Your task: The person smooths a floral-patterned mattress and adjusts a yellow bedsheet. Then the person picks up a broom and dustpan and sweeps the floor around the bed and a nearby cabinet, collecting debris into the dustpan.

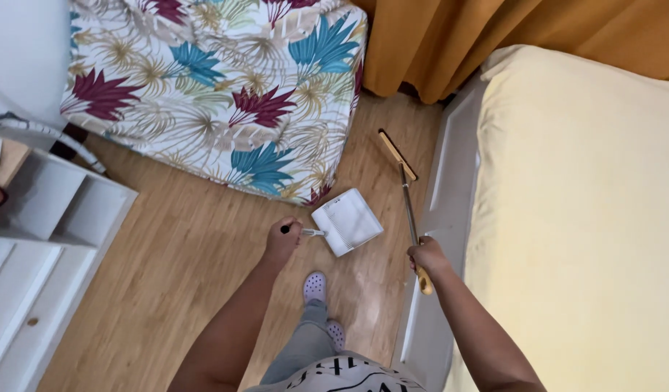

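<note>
Broom (pixel 406 190) between floral bed (pixel 225 87) and cream bed (pixel 581 218), dustpan (pixel 347 221) beside.

A bedroom in a home. Two beds set well apart on a wood-plank floor (pixel 167 268): a mattress in a leaf-print sheet (pixel 218 87) at the far left, a cream-covered mattress (pixel 581 218) along the right edge. Mustard curtains (pixel 451 43) hanging behind. White shelf unit (pixel 51 210) at the left edge. Dustpan (pixel 347 221) and broom (pixel 407 196) in hand between the beds.

The white dustpan (pixel 347 221) sits low over the wooden floor, mouth toward one o'clock. The slim broom (pixel 405 196) slants at eleven o'clock, its tan head on the floor.
</note>
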